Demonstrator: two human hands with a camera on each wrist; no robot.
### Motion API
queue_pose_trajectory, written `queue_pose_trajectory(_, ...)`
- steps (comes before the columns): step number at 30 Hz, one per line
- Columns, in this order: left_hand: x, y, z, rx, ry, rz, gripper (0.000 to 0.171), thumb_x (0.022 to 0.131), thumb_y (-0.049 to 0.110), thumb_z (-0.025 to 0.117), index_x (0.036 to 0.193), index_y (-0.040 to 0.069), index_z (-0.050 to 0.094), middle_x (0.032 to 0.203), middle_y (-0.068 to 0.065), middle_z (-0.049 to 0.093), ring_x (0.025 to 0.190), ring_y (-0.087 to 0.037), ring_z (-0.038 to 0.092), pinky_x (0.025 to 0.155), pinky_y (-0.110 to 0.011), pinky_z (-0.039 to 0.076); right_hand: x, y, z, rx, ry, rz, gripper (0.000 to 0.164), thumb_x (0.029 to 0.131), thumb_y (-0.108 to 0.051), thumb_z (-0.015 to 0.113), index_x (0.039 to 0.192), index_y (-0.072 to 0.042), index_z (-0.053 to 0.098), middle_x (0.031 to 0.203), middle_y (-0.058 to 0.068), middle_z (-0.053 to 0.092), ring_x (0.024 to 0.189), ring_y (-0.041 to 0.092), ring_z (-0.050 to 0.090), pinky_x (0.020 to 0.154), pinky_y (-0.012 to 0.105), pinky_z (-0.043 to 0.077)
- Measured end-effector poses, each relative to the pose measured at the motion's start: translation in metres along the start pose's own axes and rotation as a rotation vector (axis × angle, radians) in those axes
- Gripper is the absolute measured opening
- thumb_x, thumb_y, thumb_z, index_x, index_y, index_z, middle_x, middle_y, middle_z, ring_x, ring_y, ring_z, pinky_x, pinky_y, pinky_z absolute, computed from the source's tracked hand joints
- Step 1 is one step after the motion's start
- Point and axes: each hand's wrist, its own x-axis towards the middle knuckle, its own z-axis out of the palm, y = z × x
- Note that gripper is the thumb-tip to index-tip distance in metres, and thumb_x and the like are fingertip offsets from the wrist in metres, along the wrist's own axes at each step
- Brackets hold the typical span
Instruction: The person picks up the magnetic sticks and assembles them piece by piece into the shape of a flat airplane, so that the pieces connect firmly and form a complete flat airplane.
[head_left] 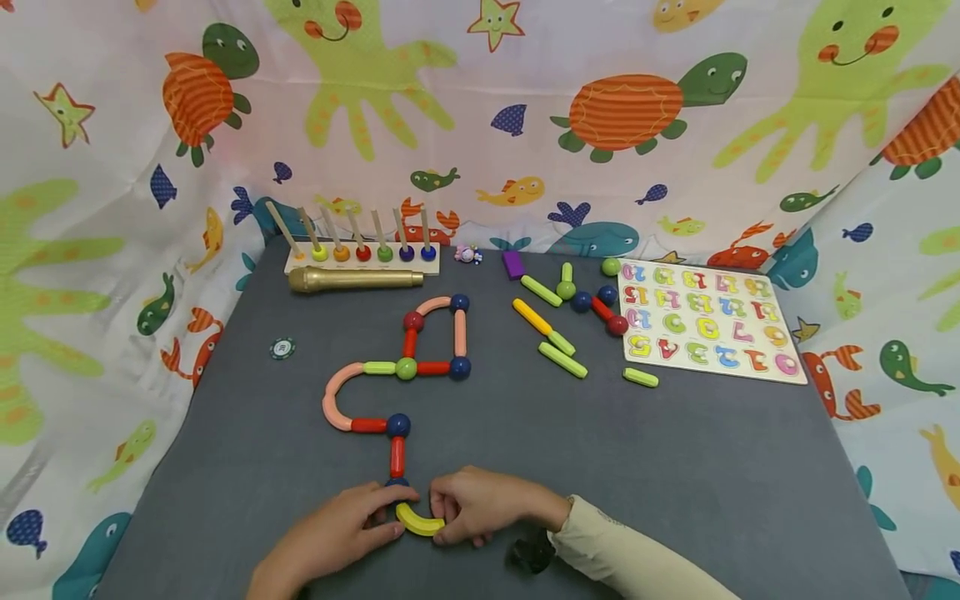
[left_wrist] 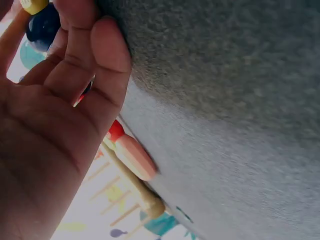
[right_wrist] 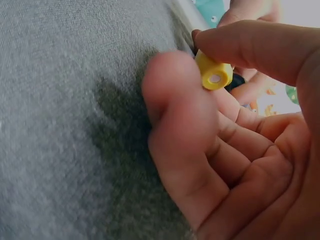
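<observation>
A yellow curved rod [head_left: 420,522] lies near the front of the table, its left end against a blue ball [head_left: 396,482]. My right hand [head_left: 491,506] pinches the rod's right end between thumb and fingers; the right wrist view shows that end of the yellow rod [right_wrist: 216,75] with a pale round disc in it. My left hand [head_left: 337,531] holds the blue ball [left_wrist: 44,27] between its thumb and curled fingers, which partly cover it. Above, a red rod [head_left: 397,457] links this ball to another blue ball [head_left: 399,426], part of a winding chain of rods and balls.
The chain continues through a pink curved rod [head_left: 335,396] to a loop at a green ball [head_left: 406,368]. Loose green rods [head_left: 562,360] and joined pieces lie right of centre. A number board [head_left: 705,321], peg stand [head_left: 360,257], gold microphone [head_left: 356,279] and chip [head_left: 282,348] stand farther out.
</observation>
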Motion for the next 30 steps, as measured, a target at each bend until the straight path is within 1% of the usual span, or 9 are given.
queue_pose_trajectory(6,0.008,-0.004,0.005,-0.004,-0.037,0.033,0.026,0.103,0.022,0.074,0.129,0.026,0.073,0.082,0.009,0.06,0.067,-0.006,0.055,0.062,-0.029,0.047,-0.004,0.0,-0.007,0.075,-0.036,0.031,0.012,0.1,-0.011,0.076,0.102,-0.01,0.064,0.075,0.004,0.072,0.049,0.014,0.062,0.048,0.032,0.053)
queue_pose_trajectory(10,0.01,-0.007,0.007,-0.016,-0.053,0.025,0.027,0.101,0.017,0.076,0.126,0.027,0.074,0.075,0.009,0.061,0.059,-0.007,0.053,0.056,-0.028,0.045,-0.014,-0.001,-0.029,0.057,-0.006,0.038,0.011,0.103,-0.016,0.074,0.108,-0.008,0.067,0.082,0.011,0.073,0.059,0.021,0.067,0.057,0.036,0.057)
queue_pose_trajectory(13,0.012,-0.007,0.008,0.002,-0.048,0.013,0.027,0.101,0.017,0.077,0.124,0.029,0.073,0.075,0.009,0.061,0.059,-0.008,0.052,0.055,-0.029,0.044,-0.029,-0.005,-0.062,-0.022,0.166,0.004,0.013,0.107,-0.021,0.069,0.109,-0.009,0.07,0.088,0.01,0.072,0.07,0.023,0.069,0.065,0.037,0.059)
queue_pose_trajectory(18,0.014,0.0,0.01,0.097,-0.031,-0.001,0.024,0.101,0.018,0.077,0.118,0.032,0.069,0.081,0.013,0.063,0.062,-0.007,0.051,0.058,-0.03,0.042,-0.058,-0.014,-0.13,-0.177,0.648,-0.011,0.019,0.109,-0.023,0.064,0.109,-0.005,0.072,0.095,0.007,0.07,0.084,0.025,0.067,0.076,0.038,0.057)
queue_pose_trajectory(20,0.016,0.004,0.012,0.148,-0.027,-0.019,0.024,0.1,0.019,0.078,0.116,0.034,0.069,0.082,0.016,0.062,0.063,-0.007,0.05,0.059,-0.03,0.042,-0.07,-0.012,-0.155,-0.263,0.83,0.019,0.019,0.108,-0.022,0.065,0.108,-0.005,0.073,0.095,0.007,0.071,0.086,0.025,0.065,0.079,0.038,0.055)
queue_pose_trajectory(23,0.019,0.009,0.013,0.192,-0.029,-0.039,0.026,0.099,0.02,0.079,0.117,0.035,0.07,0.084,0.015,0.062,0.065,-0.008,0.051,0.06,-0.032,0.044,-0.087,-0.003,-0.188,-0.378,1.03,0.084,0.016,0.106,-0.017,0.066,0.108,-0.003,0.073,0.097,0.01,0.072,0.088,0.027,0.063,0.079,0.041,0.052)
queue_pose_trajectory(26,0.02,0.012,0.014,0.184,-0.035,-0.044,0.027,0.098,0.018,0.08,0.118,0.035,0.073,0.087,0.016,0.065,0.065,-0.008,0.052,0.062,-0.031,0.045,-0.097,0.008,-0.215,-0.462,1.122,0.166,0.018,0.104,-0.012,0.065,0.113,0.002,0.072,0.103,0.016,0.072,0.091,0.033,0.064,0.082,0.046,0.052)
queue_pose_trajectory(28,0.02,0.011,0.014,0.171,-0.033,-0.029,0.026,0.097,0.018,0.08,0.117,0.034,0.074,0.089,0.017,0.066,0.065,-0.007,0.053,0.062,-0.03,0.046,-0.098,0.015,-0.232,-0.494,1.128,0.219,0.021,0.103,-0.01,0.064,0.117,0.005,0.071,0.107,0.022,0.071,0.095,0.037,0.065,0.085,0.05,0.052)
queue_pose_trajectory(30,0.019,0.009,0.015,0.14,-0.033,-0.011,0.025,0.097,0.017,0.081,0.115,0.033,0.074,0.09,0.017,0.067,0.065,-0.007,0.053,0.062,-0.03,0.046,-0.097,0.019,-0.245,-0.535,1.093,0.282,0.026,0.102,-0.008,0.062,0.122,0.007,0.069,0.113,0.026,0.071,0.1,0.04,0.067,0.087,0.053,0.053)
